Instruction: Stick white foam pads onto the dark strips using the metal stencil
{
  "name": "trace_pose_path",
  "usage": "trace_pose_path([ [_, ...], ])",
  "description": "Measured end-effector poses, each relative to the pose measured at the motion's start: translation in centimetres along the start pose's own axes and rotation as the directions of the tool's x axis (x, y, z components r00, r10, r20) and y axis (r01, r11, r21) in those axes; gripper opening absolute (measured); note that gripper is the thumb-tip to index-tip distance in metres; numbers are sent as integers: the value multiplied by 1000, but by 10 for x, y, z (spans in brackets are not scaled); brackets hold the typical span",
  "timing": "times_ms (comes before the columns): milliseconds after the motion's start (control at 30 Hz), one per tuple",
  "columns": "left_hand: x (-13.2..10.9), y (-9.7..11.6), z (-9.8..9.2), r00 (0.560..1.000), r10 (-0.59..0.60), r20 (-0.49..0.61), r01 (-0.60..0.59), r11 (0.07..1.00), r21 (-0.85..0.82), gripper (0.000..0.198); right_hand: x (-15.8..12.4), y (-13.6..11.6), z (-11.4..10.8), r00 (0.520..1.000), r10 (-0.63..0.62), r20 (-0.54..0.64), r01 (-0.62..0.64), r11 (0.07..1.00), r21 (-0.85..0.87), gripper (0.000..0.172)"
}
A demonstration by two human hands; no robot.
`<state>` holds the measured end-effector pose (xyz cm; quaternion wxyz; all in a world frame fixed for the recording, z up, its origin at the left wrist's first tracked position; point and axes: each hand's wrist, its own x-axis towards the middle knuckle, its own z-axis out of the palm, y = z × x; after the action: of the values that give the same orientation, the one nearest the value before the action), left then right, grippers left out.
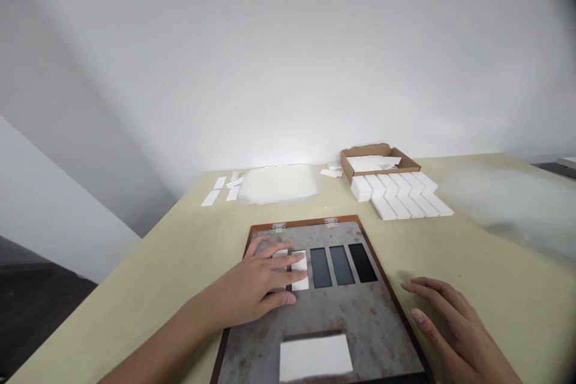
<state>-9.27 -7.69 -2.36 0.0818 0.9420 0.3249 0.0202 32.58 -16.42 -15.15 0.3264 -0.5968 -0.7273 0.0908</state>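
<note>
Hands both rest low over a pale olive tabletop (504,288). The left hand (254,276) lies palm down with its fingers slightly spread, the fingertips (292,261) lying across two white strips (299,270) and not visibly pinching them. The right hand (450,324) sits open on the tabletop, fingers loosely apart, just beside the right edge of a scuffed grey metal plate (378,318) set in a brown frame. Two metal hinges (279,227) line the plate's far edge. The white strips fill the two left slots of five in a row; the other three dark slots (341,266) hold dark panels. A white rectangular block (315,358) sits in a recess near the plate's edge. Farther off, a shallow cardboard tray (380,156) holds flat white pieces (369,163), with rows of white bars (398,195) beside it. More white strips (219,183) lie near a white pad (279,184).
</note>
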Motion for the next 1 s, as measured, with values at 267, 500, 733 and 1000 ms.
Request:
trace_pose_path([
  [267, 2, -1, 1, 999, 25, -24, -25, 1000, -2, 43, 1, 0, -1, 1000, 8, 8, -8, 1000, 3, 34],
  [500, -2, -4, 4, 999, 28, -35, -29, 999, -19, 47, 2, -2, -3, 1000, 10, 11, -10, 1000, -3, 34],
  [733, -1, -4, 3, 1000, 20, -6, -21, 999, -25, 47, 1, 0, -3, 1000, 7, 2, -7, 1000, -4, 35],
  [1000, -1, -3, 1, 1000, 19, -1, -19, 999, -42, 47, 1, -2, -3, 998, 45, 42, -46, 999, 27, 37],
])
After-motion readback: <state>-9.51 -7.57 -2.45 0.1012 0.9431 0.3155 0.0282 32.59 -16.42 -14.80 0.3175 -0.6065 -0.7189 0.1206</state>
